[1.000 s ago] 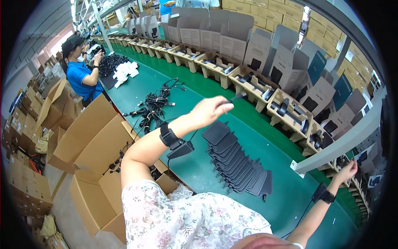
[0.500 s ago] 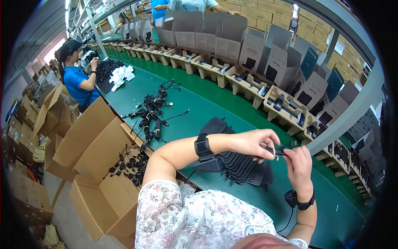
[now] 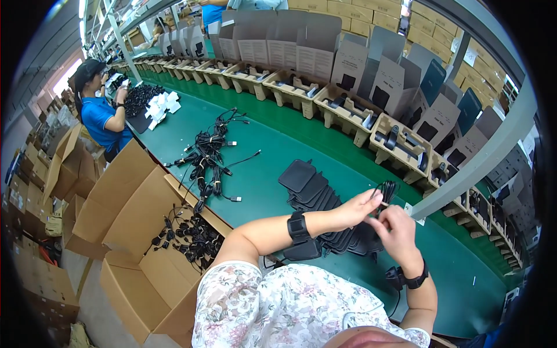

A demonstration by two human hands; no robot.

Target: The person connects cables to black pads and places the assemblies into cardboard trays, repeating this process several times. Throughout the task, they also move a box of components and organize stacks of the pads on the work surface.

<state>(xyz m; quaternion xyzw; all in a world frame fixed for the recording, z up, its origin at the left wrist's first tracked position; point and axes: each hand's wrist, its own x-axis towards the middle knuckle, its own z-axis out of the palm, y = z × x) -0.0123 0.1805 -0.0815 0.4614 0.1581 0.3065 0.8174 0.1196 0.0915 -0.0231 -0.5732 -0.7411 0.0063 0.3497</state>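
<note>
My left hand (image 3: 361, 210) is closed around a coiled black cable (image 3: 387, 189), whose loops stick out beyond the fingers. Close against it, my right hand (image 3: 397, 231) is curled in a pinch beside the coil. What its fingertips hold is hidden, though a thin tan strip shows between the two hands. Under and left of my hands, a fanned row of flat black pouch-like pieces (image 3: 301, 178) lies overlapping on the green table (image 3: 261, 191). Farther left on the table is a pile of bundled black cables (image 3: 210, 148).
An open cardboard box (image 3: 130, 272) with black cables stands at my left. Beyond the table, moulded trays (image 3: 400, 148) with black parts line a green belt, backed by open grey boxes (image 3: 394, 87). A metal post (image 3: 487, 156) rises at right. A co-worker (image 3: 101, 113) works far left.
My hands have come closer together and slightly nearer to me. The cable coil now points up from my left hand, and my right hand has turned inward with its fingers curled.
</note>
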